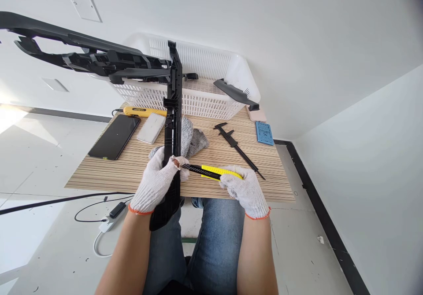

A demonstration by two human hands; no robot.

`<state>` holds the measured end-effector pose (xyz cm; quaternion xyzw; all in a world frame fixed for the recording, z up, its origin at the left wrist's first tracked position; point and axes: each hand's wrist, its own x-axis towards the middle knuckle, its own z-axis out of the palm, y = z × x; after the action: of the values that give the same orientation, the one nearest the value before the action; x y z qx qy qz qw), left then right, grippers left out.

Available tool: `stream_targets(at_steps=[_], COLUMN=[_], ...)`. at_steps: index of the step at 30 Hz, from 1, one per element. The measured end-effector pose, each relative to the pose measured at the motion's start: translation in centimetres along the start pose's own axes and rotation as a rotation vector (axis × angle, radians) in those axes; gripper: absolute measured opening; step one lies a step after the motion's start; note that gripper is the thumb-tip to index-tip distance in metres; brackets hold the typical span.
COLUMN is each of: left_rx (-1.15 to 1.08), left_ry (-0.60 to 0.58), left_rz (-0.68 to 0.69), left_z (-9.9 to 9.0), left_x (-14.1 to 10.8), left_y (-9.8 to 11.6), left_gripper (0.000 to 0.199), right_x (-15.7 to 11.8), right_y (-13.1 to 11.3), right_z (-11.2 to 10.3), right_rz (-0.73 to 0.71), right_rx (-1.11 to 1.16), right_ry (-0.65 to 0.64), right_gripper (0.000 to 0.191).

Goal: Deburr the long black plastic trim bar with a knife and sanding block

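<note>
My left hand (155, 178), in a white knit glove with an orange cuff, is closed around a long black plastic trim piece (173, 110). The piece stands lengthwise across the table, its lower end over my lap. Bare skin of the thumb shows through the glove tip. My right hand (244, 187), gloved the same way, grips a yellow utility knife (214, 171). Its long dark blade points left and reaches the trim piece beside my left thumb; I cannot tell whether the edge touches the plastic. Behind the trim piece lies a crumpled grey cloth (194, 141).
A white plastic basket (211, 105) at the back holds large black plastic parts (99, 59) jutting out leftward. On the wood-grain table (205, 189) lie a phone (115, 137), a white block (151, 128), a yellow tool (143, 112), a black caliper (236, 144) and a blue card (264, 133).
</note>
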<state>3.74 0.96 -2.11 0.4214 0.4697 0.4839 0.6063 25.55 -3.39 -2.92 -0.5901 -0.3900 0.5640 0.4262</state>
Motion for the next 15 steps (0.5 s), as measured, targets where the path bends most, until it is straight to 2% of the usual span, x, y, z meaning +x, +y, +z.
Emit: stream_targets(at_steps=[9,15], left_rx=[-0.042,-0.037], left_ry=[0.070,0.038], left_rz=[-0.096,-0.084], left_z=[0.7,0.7], left_x=[-0.2,-0.3], left_y=[1.0,1.1], left_gripper=[0.042,0.040], right_x=[-0.2,-0.3], right_y=[0.0,0.1], right_z=[-0.3,-0.5], right_rz=[0.004,0.020], right_rx=[-0.017,0.007], right_ry=[-0.031,-0.059], right_gripper=[0.038,0.036])
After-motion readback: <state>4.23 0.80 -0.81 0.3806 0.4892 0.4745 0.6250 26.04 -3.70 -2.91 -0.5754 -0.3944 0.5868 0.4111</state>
